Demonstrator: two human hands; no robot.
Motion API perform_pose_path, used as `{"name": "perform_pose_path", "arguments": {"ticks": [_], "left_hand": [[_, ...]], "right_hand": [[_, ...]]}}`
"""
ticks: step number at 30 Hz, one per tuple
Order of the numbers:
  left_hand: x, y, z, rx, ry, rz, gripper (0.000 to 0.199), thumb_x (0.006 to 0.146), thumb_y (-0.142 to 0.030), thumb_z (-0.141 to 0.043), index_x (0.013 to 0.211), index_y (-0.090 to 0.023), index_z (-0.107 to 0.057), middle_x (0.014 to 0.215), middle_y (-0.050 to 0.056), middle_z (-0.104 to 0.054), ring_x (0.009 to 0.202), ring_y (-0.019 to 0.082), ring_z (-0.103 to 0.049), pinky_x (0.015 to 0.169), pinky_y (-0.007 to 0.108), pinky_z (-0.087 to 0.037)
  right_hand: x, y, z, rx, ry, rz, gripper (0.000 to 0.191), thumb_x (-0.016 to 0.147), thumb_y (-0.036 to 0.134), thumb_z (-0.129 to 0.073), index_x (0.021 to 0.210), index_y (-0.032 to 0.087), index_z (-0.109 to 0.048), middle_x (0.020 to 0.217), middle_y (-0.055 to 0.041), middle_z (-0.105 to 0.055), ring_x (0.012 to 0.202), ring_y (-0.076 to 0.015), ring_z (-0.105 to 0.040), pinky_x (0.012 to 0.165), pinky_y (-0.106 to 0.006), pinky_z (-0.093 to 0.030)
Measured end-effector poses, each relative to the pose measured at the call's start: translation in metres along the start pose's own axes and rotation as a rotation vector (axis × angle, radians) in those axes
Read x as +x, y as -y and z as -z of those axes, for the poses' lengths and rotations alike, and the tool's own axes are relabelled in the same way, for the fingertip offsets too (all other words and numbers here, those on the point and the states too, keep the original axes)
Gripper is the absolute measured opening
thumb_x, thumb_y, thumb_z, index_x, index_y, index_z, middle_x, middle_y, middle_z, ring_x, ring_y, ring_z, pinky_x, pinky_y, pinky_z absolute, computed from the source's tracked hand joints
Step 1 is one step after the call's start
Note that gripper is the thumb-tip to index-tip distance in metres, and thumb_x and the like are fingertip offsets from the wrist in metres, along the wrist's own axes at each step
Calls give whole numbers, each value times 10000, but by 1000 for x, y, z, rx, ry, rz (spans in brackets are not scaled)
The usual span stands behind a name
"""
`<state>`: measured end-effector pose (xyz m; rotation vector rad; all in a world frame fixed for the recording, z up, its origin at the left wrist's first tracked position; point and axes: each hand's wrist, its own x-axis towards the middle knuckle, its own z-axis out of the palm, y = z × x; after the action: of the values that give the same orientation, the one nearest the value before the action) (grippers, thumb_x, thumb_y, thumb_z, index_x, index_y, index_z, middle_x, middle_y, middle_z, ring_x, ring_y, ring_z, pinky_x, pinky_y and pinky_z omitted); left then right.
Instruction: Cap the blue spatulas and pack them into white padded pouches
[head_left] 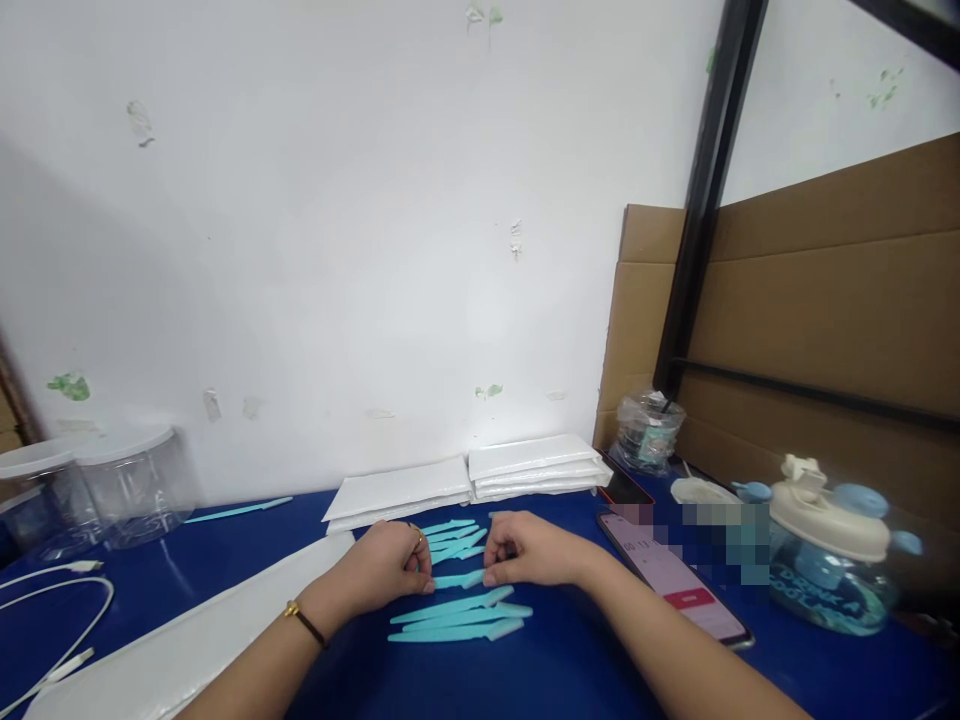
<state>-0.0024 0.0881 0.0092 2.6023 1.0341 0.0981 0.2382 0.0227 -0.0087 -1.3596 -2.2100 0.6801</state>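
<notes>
Left hand (pixel 394 562): back upward, fingers angled inward, thumb and forefinger pinched on the handle end of one turquoise razor (pixel 459 579). Right hand (pixel 525 550): fingers curled inward, thumb tip set at the razor's head; whether it is gripped there cannot be told. Further razors (pixel 461 633): laid on the counter (pixel 450 690), nearer than both hands and also between them. Phone (pixel 675 580), right of the right hand: "00" and "13" are displayed. Bottle (pixel 829 550), farther right: lettering "DRINK A" is shown on the side, the word below only partly legible.
</notes>
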Motion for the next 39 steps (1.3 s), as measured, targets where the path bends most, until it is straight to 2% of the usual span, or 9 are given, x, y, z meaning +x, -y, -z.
{"name": "perform_pose_path", "arguments": {"ticks": [4,10,14,19,27,32,34,36,39], "left_hand": [[4,1,-2,-37,-18,27,205,674,-414,-614,722,-223,-668,664,-28,-606,588,124,-501,496,213,-283],[7,11,0,10,-79,73,181,681,-388,-599,683,-221,-670,661,-8,-617,617,143,-523,518,226,-286],[8,10,-1,-7,-103,44,184,686,-395,-598,695,-228,-676,676,-12,-631,627,143,-533,536,227,-298],[9,3,-4,-65,-76,44,225,688,-422,-586,727,-218,-673,694,-10,-628,629,144,-529,525,225,-300],[9,20,-2,-45,-75,97,203,677,-402,-588,692,-214,-661,645,-13,-628,614,145,-533,521,222,-291],[11,22,-1,-35,-100,124,268,671,-463,-604,754,-220,-683,678,-6,-627,615,148,-536,515,225,-281],[9,16,0,-15,-135,98,272,672,-477,-610,756,-231,-689,691,-5,-617,632,149,-536,524,226,-283],[6,9,0,-15,-137,57,268,676,-487,-613,743,-239,-693,698,-8,-611,641,147,-536,527,223,-288],[2,-2,-3,-57,-67,-14,282,671,-505,-625,750,-245,-699,704,-15,-617,632,138,-537,516,215,-298]], "right_hand": [[4,-4,-3,48,-11,28,184,720,351,-697,725,170,-670,770,12,-538,625,-88,-504,538,-177,-378],[-1,-21,14,73,-128,-72,151,733,299,-661,677,158,-674,714,-2,-596,632,-113,-528,557,-201,-375],[2,-11,7,87,-130,-76,220,728,385,-661,780,174,-697,688,3,-617,614,-119,-512,537,-204,-361],[9,-2,-4,118,-121,-50,207,734,365,-650,712,164,-694,645,19,-603,588,-106,-494,539,-201,-358],[2,-38,14,262,-154,-176,267,703,389,-664,698,125,-697,594,-3,-625,543,-105,-509,524,-207,-363],[0,-33,16,176,-213,-247,245,655,368,-707,721,133,-690,549,24,-568,485,-81,-438,458,-189,-297],[-2,-24,15,151,-160,-213,252,664,385,-706,739,145,-687,529,44,-517,473,-72,-404,445,-185,-280],[-4,-13,14,122,-31,-149,278,643,406,-728,772,162,-692,557,51,-500,490,-71,-409,452,-181,-291],[-6,-1,9,6,111,-71,269,601,376,-766,779,185,-698,619,50,-510,536,-75,-437,465,-176,-301]]}}
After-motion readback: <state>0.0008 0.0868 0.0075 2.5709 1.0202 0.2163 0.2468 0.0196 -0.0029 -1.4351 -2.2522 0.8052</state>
